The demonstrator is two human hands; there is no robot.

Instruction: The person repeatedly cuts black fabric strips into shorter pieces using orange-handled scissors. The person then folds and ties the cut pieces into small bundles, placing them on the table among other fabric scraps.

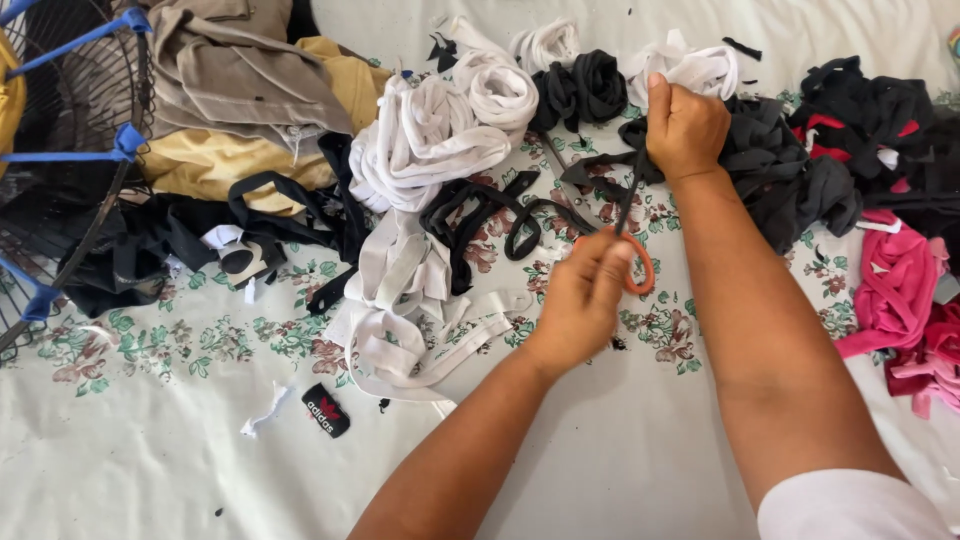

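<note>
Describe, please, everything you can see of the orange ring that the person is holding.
The orange ring is thin and round, perhaps plastic or rubber. Only its right arc shows; the rest is hidden behind the left hand, whose fingers pinch it above the floral sheet. A narrow black fabric strip runs taut from it up to the right hand, which is closed on the strip's upper end.

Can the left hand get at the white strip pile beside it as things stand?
Probably not freely: the left hand is pinched shut on a black fabric strip and an orange ring. The path to the white strip pile itself looks unobstructed.
</note>
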